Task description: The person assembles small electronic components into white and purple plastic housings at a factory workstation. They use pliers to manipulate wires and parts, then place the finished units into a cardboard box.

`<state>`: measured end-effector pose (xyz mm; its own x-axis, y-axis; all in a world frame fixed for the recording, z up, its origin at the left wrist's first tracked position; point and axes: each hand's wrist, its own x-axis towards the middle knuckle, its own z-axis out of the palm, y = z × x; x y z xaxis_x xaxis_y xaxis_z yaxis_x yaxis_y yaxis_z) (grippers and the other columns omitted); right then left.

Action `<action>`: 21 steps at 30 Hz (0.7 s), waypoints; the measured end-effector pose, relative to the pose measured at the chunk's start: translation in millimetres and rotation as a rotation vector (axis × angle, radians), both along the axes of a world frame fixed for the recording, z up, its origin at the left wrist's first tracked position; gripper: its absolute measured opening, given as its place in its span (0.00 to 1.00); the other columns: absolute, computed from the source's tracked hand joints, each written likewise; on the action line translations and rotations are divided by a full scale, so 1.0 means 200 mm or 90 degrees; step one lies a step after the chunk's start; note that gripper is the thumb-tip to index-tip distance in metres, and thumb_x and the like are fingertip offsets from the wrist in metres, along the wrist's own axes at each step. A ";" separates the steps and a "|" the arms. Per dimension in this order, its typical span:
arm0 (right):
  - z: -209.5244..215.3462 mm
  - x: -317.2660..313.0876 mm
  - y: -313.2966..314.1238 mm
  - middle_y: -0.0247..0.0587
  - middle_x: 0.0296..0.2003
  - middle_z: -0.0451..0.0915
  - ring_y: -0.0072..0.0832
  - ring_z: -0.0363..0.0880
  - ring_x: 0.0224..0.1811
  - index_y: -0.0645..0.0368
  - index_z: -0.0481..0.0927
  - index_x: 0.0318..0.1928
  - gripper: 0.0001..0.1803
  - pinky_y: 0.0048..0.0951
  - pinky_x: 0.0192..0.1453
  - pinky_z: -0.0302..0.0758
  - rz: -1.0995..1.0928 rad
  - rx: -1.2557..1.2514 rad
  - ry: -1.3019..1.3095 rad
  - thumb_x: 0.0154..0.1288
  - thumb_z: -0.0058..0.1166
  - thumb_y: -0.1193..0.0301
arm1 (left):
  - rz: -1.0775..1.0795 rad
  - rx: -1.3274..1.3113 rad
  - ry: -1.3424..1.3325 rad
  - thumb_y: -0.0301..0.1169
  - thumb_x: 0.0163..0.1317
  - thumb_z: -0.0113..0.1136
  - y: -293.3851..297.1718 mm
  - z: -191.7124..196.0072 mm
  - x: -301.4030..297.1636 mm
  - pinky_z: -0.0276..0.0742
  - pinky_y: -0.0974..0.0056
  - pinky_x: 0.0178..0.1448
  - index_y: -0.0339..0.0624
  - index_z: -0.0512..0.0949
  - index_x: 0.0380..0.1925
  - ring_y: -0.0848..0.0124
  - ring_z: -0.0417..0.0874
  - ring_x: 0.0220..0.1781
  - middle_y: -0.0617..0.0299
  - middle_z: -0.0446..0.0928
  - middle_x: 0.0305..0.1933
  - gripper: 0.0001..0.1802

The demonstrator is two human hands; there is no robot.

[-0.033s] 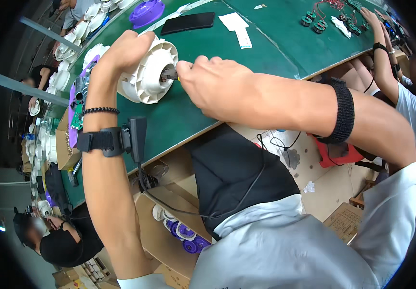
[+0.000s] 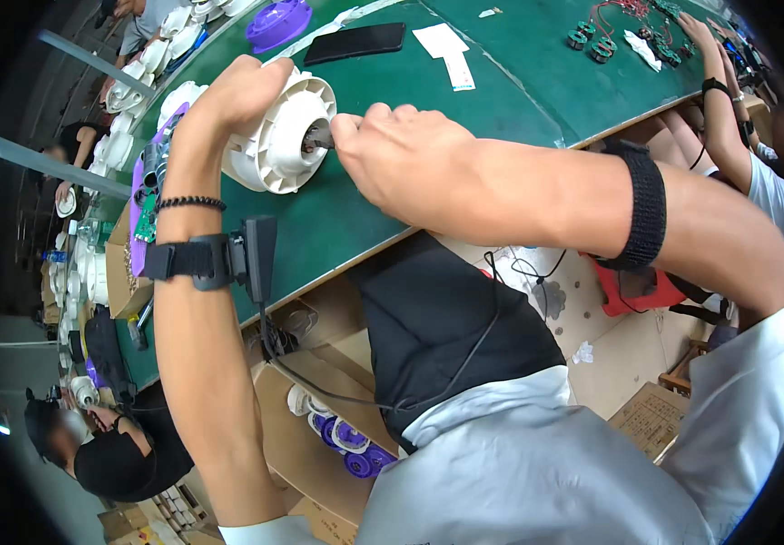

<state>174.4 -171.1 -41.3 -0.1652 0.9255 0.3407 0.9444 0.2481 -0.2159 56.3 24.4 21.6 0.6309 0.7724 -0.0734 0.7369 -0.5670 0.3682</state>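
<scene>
A white round plastic housing (image 2: 274, 150) with ribs around its rim is tilted above the green table, its open hub facing right. My left hand (image 2: 245, 91) is closed around its upper left side; some of those fingers are hidden behind it. My right hand (image 2: 401, 154) is closed in a fist on a tool with a dark metal tip (image 2: 321, 138). That tip reaches into the hub. The fist covers the tool's handle, so its exact kind cannot be made out.
On the green table (image 2: 519, 136) lie a black phone (image 2: 354, 43), white paper (image 2: 451, 54) and a purple round part (image 2: 278, 24). Wired circuit boards (image 2: 602, 47) sit at the far right, near another person's arm (image 2: 728, 118). A cardboard box (image 2: 296, 436) with white and purple parts stands below.
My right hand and forearm have shifted very slightly. The housing stays in my left hand, and the tool tip is still in the hub.
</scene>
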 end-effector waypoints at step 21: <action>0.19 0.03 0.15 0.56 0.35 0.81 0.51 0.83 0.41 0.66 0.74 0.45 0.21 0.46 0.42 0.79 -0.028 -0.449 0.210 0.52 0.53 0.68 | -0.106 0.141 0.093 0.46 0.66 0.40 0.10 -0.01 -0.04 0.74 0.48 0.55 0.18 0.77 0.41 0.40 0.82 0.47 0.26 0.78 0.46 0.33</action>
<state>180.6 -141.2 -4.2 -0.1162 0.9451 -0.3053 0.8096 -0.0879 -0.5804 48.7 43.7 19.2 0.7451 0.6668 -0.0141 0.6633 -0.7388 0.1193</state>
